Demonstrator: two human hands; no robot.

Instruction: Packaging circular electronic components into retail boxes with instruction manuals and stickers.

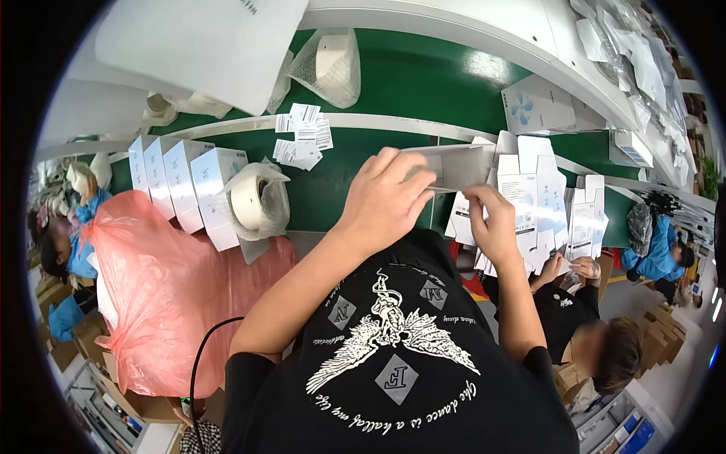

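Above the green bench, an open white carton (460, 166) stands between my hands, its pale inside showing. My left hand (387, 198) is closed on the carton's left side with bent fingers. At the carton's lower right edge, my right hand (493, 221) grips with thumb and fingers. Unfolded flat white cartons (529, 198) with blue print lie overlapped just right of my right hand. Left of my left hand, a pile of white printed labels (304, 138) rests on the bench. Nearby sits a white ring-shaped item (246, 201) in bubble wrap.
Several closed white boxes (178, 178) stand in a row at left, behind a large pink plastic bag (162, 303). Another bubble-wrapped item (330, 64) sits at the back under a white shelf (484, 23). A co-worker (571, 318) works close at my right.
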